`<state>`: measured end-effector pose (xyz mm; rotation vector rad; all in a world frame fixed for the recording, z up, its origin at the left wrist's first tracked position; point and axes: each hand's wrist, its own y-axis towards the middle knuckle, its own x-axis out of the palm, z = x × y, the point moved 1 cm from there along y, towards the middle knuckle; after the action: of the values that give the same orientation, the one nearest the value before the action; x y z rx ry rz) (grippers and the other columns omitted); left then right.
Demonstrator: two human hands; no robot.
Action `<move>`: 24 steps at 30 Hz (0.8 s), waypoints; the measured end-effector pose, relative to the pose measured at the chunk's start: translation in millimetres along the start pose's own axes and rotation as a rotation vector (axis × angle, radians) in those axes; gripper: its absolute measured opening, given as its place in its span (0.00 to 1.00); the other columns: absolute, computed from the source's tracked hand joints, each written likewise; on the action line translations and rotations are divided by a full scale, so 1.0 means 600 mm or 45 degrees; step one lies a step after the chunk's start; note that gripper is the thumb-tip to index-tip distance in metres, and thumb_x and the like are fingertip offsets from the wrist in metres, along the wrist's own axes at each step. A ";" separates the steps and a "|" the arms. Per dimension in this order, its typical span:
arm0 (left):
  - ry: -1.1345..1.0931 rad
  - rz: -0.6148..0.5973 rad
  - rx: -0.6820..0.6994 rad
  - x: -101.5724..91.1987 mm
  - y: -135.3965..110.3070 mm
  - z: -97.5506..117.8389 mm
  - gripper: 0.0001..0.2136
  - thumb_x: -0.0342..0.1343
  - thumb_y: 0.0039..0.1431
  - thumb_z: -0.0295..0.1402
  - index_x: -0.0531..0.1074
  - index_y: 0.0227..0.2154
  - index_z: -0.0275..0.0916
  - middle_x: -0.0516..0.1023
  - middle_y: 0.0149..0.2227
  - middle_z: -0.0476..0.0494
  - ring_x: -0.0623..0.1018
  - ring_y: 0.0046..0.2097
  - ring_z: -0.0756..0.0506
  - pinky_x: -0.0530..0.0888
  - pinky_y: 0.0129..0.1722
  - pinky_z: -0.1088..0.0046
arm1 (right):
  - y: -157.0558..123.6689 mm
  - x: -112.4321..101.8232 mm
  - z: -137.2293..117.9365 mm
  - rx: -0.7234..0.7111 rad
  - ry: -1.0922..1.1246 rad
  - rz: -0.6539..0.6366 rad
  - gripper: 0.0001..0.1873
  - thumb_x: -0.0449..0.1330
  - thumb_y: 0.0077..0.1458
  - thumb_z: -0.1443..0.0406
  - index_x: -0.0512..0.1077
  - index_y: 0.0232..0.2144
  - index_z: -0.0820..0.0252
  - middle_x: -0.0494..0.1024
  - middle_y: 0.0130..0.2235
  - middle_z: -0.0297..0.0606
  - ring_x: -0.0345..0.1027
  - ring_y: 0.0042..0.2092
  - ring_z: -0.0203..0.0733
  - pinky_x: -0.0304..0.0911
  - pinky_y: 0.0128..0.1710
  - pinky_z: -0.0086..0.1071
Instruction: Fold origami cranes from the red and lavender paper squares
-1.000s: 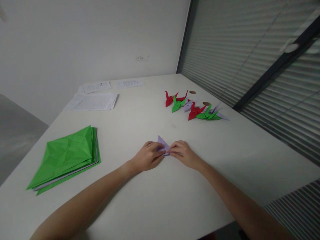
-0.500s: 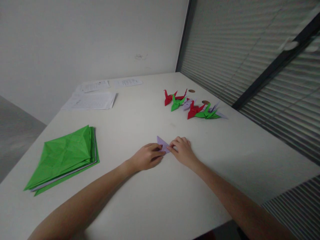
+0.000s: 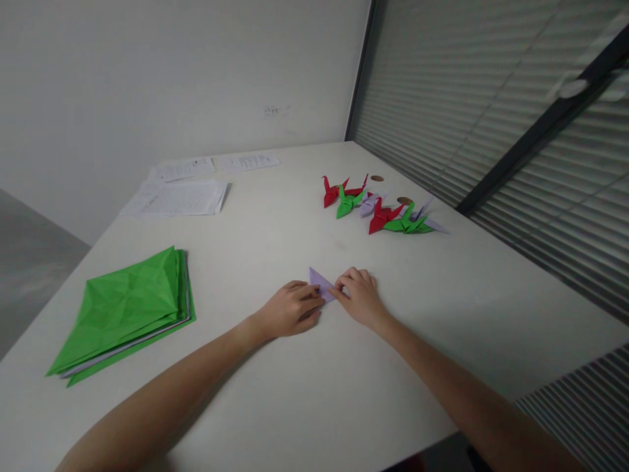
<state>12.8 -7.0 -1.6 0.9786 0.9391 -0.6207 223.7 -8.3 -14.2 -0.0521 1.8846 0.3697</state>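
A small folded piece of lilac paper (image 3: 320, 282) lies on the white table (image 3: 314, 387) in front of me. My left hand (image 3: 289, 310) presses its near left part with curled fingers. My right hand (image 3: 358, 296) pinches the paper's right end with its fingertips. Only a pointed corner of the paper shows between the hands; the rest is under my fingers.
A stack of green paper sheets (image 3: 128, 307) lies at the left. Several folded red, green and lilac paper cranes (image 3: 381, 210) stand in a row at the back right, near two brown discs (image 3: 403, 200). Printed white sheets (image 3: 179, 196) lie at the far side. Window blinds (image 3: 491, 98) run along the right.
My right hand has shifted a little forward and left along the lilac paper, and its fingers have closed tighter. The left hand has hardly moved.
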 end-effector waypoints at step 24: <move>0.096 -0.146 0.142 -0.016 -0.011 0.003 0.12 0.51 0.60 0.36 0.73 0.42 0.35 0.72 0.54 0.34 0.72 0.55 0.39 0.66 0.59 0.56 | -0.005 0.003 -0.001 -0.028 -0.041 0.040 0.11 0.57 0.61 0.57 0.72 0.30 0.55 0.73 0.40 0.41 0.60 0.44 0.49 0.52 0.41 0.41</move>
<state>3.5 -11.0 4.3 1.0585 1.0413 -0.7432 223.3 -10.9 -16.3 -0.0310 1.8514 0.4102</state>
